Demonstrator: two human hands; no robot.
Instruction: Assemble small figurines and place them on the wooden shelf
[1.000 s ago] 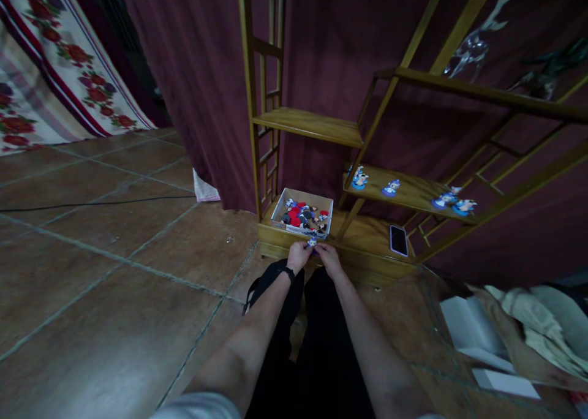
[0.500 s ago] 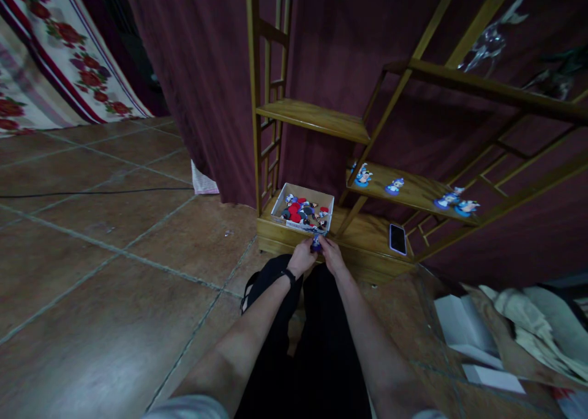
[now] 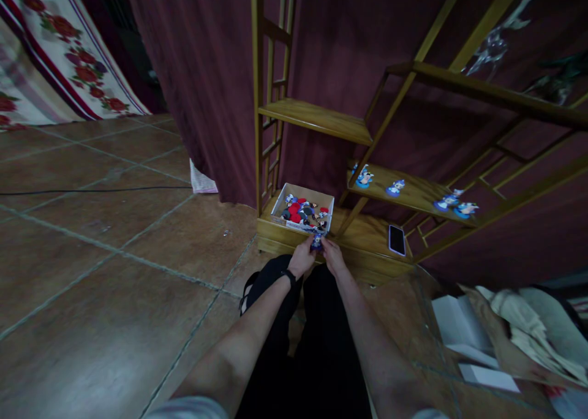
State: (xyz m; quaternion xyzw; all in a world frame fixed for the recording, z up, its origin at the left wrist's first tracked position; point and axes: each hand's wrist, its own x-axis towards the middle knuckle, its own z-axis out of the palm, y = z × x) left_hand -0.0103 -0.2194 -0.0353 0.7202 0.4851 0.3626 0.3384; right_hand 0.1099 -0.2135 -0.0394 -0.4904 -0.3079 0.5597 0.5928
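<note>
Between my two hands, just in front of the shelf's lower edge, is a small blue-purple figurine [image 3: 316, 242]. My left hand [image 3: 302, 256] grips it from the left, and the fingers of my right hand [image 3: 333, 256] close on its right side. Right behind them stands an open cardboard box [image 3: 325, 197] holding several small figurines [image 3: 296, 211] in red, black and white. More blue and white figurines stand on the shelf board to the right, among them a single one [image 3: 395, 187] near its middle.
The wooden shelf unit [image 3: 316, 122] rises in front of a dark red curtain [image 3: 206, 88]. A phone [image 3: 397, 240] lies on the lowest board. White boxes [image 3: 463, 327] and cloth lie on the floor at right. Clear ornaments [image 3: 491, 48] stand on the upper right shelf.
The figurine in my hands has turned slightly, and more of its front shows. My right hand has shifted a little to the right. The box has stayed in place.
</note>
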